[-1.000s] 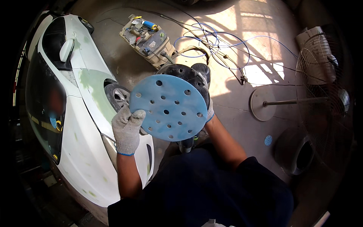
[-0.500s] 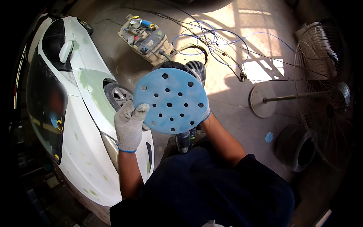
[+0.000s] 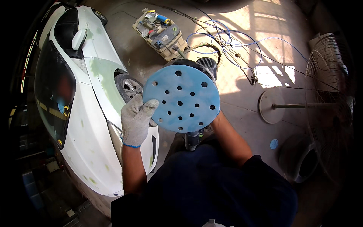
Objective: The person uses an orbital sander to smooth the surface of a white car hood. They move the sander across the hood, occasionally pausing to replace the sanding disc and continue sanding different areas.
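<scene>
The blue perforated disc (image 3: 185, 96) is held near the centre of the view, before the dark round pad (image 3: 194, 63), whose rim is seen toward one o'clock. Its edge near nine o'clock is pinched by the left hand (image 3: 135, 123), thumb in front. The right hand is hidden; its fingers cannot be told. Probably, holes should be matched carefully before pressing.

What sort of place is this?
Probably a car body workshop: a white car with greenish patches, a holed blue disc in the gloved left hand, and a tire on the floor.
</scene>
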